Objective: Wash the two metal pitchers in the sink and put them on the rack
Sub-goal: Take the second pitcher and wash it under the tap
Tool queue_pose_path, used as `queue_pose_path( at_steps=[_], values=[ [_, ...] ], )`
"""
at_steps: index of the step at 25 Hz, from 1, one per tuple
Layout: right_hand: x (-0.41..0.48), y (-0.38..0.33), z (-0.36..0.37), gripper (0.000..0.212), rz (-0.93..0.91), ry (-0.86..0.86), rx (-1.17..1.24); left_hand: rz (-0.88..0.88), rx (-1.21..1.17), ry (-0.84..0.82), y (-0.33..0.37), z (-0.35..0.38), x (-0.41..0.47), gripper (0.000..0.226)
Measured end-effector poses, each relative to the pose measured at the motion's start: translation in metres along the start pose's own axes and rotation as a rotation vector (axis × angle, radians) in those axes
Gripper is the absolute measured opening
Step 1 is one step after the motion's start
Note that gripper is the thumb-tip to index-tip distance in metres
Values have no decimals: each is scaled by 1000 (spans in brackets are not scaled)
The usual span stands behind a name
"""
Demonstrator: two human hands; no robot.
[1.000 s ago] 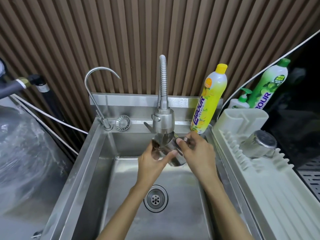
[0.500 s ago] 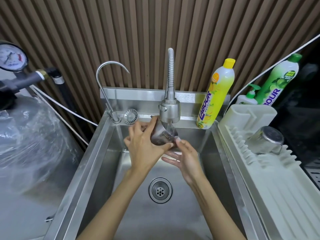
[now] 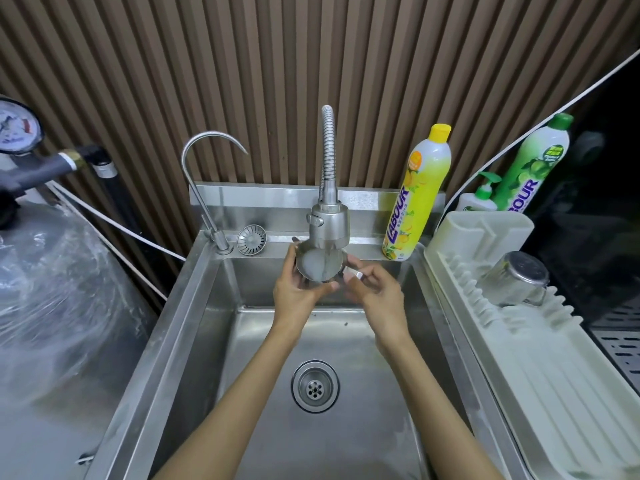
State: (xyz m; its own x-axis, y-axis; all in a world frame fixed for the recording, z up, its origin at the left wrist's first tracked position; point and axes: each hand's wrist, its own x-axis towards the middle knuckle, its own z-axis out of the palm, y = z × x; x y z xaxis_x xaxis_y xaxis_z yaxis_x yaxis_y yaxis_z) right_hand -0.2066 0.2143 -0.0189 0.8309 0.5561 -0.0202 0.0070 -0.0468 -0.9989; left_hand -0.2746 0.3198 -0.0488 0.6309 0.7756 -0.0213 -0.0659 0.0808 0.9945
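Observation:
A small metal pitcher [image 3: 317,266] is held right under the flexible spray faucet [image 3: 328,223], its mouth turned toward me and filled with foamy water. My left hand [image 3: 298,291] cups its body from below and the left. My right hand [image 3: 375,291] pinches its handle on the right side. A second metal pitcher [image 3: 517,282] lies on its side, bottom toward me, at the back of the white dish rack [image 3: 554,375] to the right of the sink [image 3: 194,323].
A thin gooseneck tap [image 3: 207,168] and a round strainer [image 3: 251,239] sit on the sink's back ledge at left. Yellow [image 3: 419,195] and green [image 3: 533,168] detergent bottles and a pump bottle [image 3: 479,199] stand at the back right. The drain [image 3: 315,386] is mid-basin. Plastic-wrapped tank at left.
The pitcher has been turned so its mouth faces me under the faucet. My right hand moved from under it up to its handle. My left hand shifted lower beneath the body.

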Motion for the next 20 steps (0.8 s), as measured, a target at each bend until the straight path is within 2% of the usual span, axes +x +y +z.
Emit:
queue_pose_path(
  at_steps=[2, 3, 4, 6, 8, 10, 13, 14, 15, 17, 19, 20],
  values=[
    [4, 16, 4, 24, 174, -152, 423, 125, 106, 76, 3, -6, -3, 97],
    [6, 21, 4, 22, 257, -207, 536, 183, 211, 113, 6, -8, -8, 97],
    [6, 24, 4, 20, 314, -249, 586, 230, 331, 153, 10, -8, -15, 97],
    [4, 22, 2, 15, 374, -278, 520, 254, 571, 258, 17, -7, -26, 97],
    [4, 14, -2, 15, 384, -217, 315, 138, 721, 301, 18, -5, -29, 95],
    [5, -2, -8, 22, 331, -114, 24, 23, 701, 251, 12, -2, -28, 84],
    [7, -27, -13, 24, 76, 12, -669, -122, 385, 103, 0, 4, -29, 50],
    [6, -31, -12, 20, -16, 26, -824, -153, 280, 72, -3, 6, -27, 48],
    [4, -34, -10, 14, -82, 48, -866, -159, 188, 46, -7, 8, -23, 55],
    [4, -27, -9, 10, -139, 77, -702, -115, 61, 29, -6, 11, -15, 78],
    [6, -9, -7, 16, -75, 33, -234, 6, 65, 49, 1, 9, -8, 92],
    [7, 0, -5, 19, -15, -24, 32, 93, 143, 74, 8, 6, -6, 89]
  ],
)
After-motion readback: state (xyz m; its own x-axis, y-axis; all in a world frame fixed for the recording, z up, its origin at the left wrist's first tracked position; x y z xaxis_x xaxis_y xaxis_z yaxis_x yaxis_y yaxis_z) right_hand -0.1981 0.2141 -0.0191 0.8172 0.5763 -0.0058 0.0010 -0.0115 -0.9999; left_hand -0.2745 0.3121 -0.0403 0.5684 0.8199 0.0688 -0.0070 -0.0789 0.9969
